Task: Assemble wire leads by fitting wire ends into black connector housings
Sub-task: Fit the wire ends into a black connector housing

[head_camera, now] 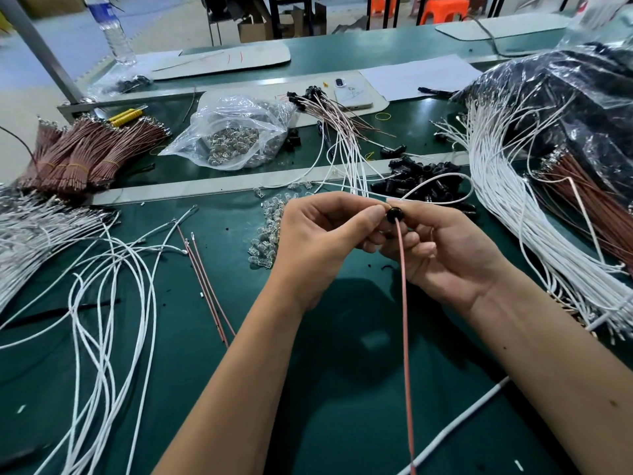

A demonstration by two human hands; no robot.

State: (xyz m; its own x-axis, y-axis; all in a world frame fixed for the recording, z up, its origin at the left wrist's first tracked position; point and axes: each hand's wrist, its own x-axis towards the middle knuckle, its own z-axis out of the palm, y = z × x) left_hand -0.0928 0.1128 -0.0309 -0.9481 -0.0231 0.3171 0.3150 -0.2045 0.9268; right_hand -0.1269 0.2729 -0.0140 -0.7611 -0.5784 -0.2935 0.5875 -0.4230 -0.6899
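Black housing (394,214) is pinched between left hand (318,241) and right hand (445,255) above the green bench, pink wire (406,320) already entering it — seating step, by the look; next, a straight push is needed — white wire (442,181) loops behind

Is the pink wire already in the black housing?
Yes: the pink wire runs straight up into the black housing pinched between the left hand and right hand.

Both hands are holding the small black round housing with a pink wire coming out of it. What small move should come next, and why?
Probably feed the looping white wire into the small black round connector housing. Only the pink wire visibly hangs from it, while the left hand and right hand both pinch the housing, and the white wire ends right at those fingertips. Whether it is already seated is hidden.
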